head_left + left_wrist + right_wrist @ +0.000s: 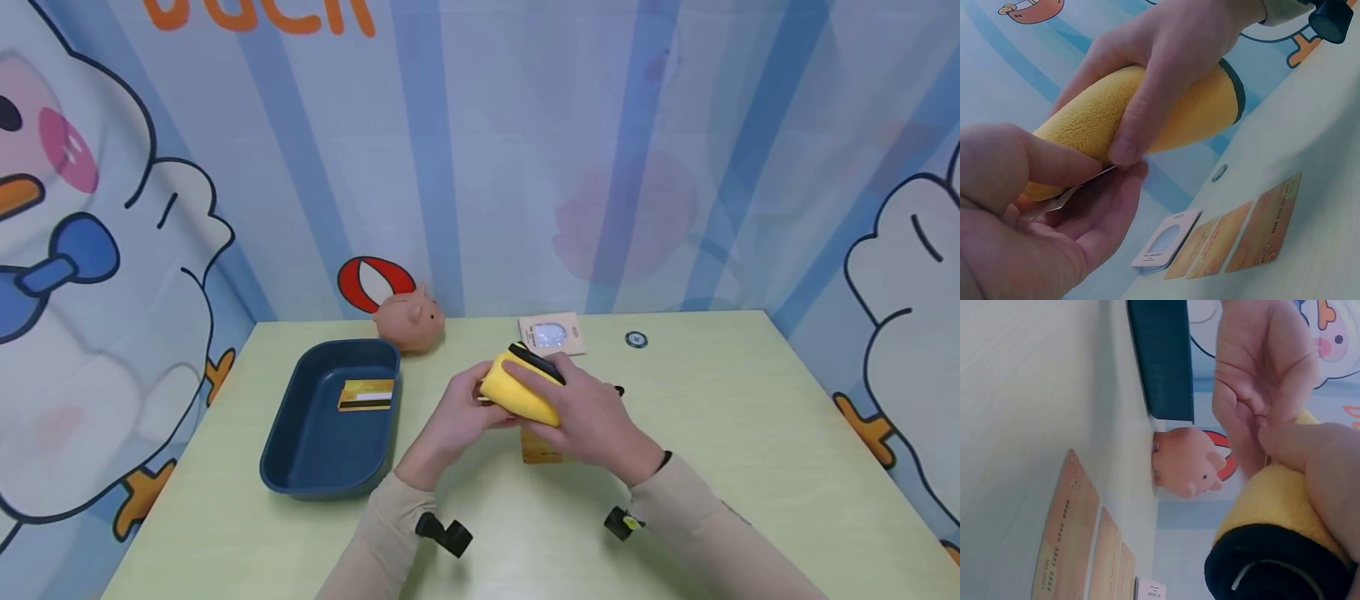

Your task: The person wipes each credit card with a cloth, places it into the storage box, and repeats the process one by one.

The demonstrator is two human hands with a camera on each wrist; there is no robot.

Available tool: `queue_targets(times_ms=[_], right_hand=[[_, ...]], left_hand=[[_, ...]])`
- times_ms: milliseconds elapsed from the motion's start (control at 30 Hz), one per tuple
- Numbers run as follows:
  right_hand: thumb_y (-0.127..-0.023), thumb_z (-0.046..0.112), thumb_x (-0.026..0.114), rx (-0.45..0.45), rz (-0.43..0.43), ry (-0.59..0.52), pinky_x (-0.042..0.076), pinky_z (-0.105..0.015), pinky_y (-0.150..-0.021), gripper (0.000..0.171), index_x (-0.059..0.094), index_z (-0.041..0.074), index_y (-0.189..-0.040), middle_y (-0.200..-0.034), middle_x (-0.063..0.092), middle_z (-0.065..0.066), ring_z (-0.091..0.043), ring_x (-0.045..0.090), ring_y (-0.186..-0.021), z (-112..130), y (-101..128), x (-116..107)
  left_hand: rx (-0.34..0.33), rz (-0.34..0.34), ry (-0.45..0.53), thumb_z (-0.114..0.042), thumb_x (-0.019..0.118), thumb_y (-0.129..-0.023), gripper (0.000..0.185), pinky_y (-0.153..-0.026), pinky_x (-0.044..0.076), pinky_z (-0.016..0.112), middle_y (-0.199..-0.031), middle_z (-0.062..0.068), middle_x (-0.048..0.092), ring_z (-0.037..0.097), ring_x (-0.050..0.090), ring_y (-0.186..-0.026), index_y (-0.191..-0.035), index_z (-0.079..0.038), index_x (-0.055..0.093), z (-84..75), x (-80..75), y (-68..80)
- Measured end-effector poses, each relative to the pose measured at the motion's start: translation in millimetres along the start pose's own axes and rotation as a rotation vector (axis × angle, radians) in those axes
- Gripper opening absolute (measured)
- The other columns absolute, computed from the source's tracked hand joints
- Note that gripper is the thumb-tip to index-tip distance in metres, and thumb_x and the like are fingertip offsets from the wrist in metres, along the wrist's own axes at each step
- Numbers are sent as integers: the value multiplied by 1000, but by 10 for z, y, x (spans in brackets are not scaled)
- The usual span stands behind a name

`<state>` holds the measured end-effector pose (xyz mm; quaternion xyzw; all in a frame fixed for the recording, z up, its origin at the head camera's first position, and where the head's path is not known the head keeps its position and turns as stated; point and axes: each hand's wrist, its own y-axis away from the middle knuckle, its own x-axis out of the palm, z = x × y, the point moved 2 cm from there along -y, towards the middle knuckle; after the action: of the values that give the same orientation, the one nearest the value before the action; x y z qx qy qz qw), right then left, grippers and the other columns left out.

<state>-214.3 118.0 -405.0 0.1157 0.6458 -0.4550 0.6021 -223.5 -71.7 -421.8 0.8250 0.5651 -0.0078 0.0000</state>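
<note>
Two forearms in pale beige sleeves (378,546) reach in over the near edge of a pale green tabletop (720,408), a small black camera (444,534) at each wrist. Above the middle of the tabletop, the hands meet. The right hand's (588,417) grip is curled firmly round a yellow cloth roll (517,396) with a black end, thumb on one side and fingers on the other. The left hand's (461,410) grip is nearly closed, pinching a thin, flat, card-like piece (1063,200) between thumb and fingers, seen almost edge-on. The yellow roll lies against this piece, both held off the tabletop.

Below the hands, three orange-gold cards (1266,228) lie in a row; the head view shows only part of one, as the hands cover the rest. Beyond them, near the far edge, sits a pale box (532,335) with an oval window, and to its right a small round chip (636,339).

Toward the left edge is a dark blue tray (311,454), with a gold card (366,387) inside against its right wall. Just behind the tray, by the far edge, stands a pink piggy bank (405,323). A blue striped curtain (495,167) with cartoon ducks hangs behind.
</note>
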Motion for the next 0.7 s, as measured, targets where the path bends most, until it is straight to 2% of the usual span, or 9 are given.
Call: queue_targets(times_ms=[167, 367, 700], right_hand=[[-88, 37, 73, -9, -8, 40, 52, -28, -52, 69, 44, 40, -151, -128, 55, -14, -21, 63, -79, 11, 2, 13], [-86, 29, 74, -18, -9, 52, 53, -30, -52, 67, 49, 37, -148, -126, 55, -13, -21, 63, -80, 11, -12, -21], [-85, 31, 76, -1, 5, 38, 52, -29, -52, 67, 51, 37, -146, -127, 55, -14, -22, 65, -82, -49, 37, -48]], left_hand=[[-7, -10, 18, 2, 66, -93, 57, -88, 60, 39, -132, 16, 58, 27, 67, -108, -145, -14, 50, -9, -7, 10], [-3, -61, 24, 2, 68, -92, 61, -87, 60, 38, -131, 16, 61, 26, 70, -103, -147, -15, 49, -38, -40, 28], [-4, -92, 54, 7, 65, -91, 61, -85, 61, 39, -128, 19, 64, 26, 71, -100, -147, -12, 50, -42, -90, 42]])
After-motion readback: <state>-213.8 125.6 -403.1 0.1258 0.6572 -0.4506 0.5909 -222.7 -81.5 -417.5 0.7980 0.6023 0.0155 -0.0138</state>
